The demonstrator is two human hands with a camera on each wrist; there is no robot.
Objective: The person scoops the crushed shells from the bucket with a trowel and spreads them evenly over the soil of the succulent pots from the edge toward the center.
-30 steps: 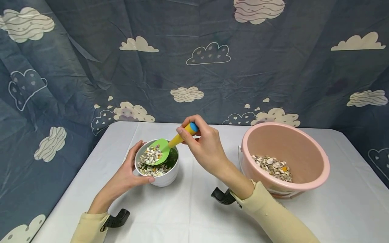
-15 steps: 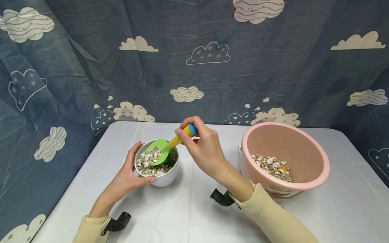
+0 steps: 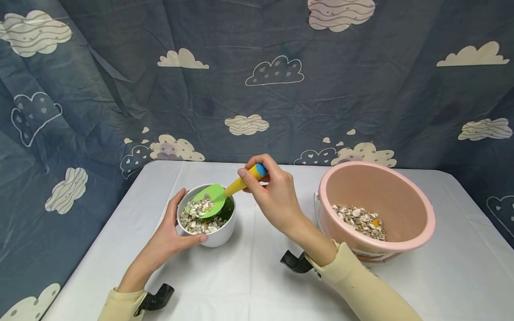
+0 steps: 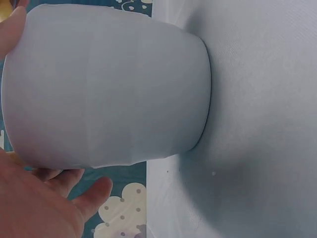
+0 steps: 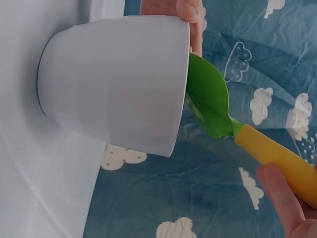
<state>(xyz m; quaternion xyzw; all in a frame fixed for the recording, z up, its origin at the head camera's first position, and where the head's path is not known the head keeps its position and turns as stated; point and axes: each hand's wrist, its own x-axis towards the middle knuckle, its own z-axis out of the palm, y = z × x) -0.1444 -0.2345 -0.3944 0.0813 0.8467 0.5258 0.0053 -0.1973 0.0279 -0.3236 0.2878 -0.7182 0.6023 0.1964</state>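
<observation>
In the head view a white ribbed pot (image 3: 220,232) stands on the table, partly filled with small pale shell-like pieces (image 3: 196,224). My left hand (image 3: 170,236) holds the pot from its left side, thumb by the near rim and fingers along the far left. My right hand (image 3: 275,194) grips the yellow, blue-tipped handle of a toy shovel (image 3: 241,183). Its green blade slants down into the pot's mouth with some pieces still on it. From the right wrist, the underside of the shovel blade (image 5: 210,96) shows at the pot's rim. The left wrist view shows mostly the pot's wall (image 4: 109,89).
A pink bucket (image 3: 405,200) stands at the right, beyond the right forearm, with a heap of similar pieces (image 3: 359,220) at its bottom. A white cloth (image 3: 257,285) covers the table. Behind hangs a dark blue cloud-print curtain (image 3: 225,102).
Some pieces have slid off the shovel's blade into the pot. Over the last half second my right hand has shifted slightly right. The left hand keeps its hold on the pot.
</observation>
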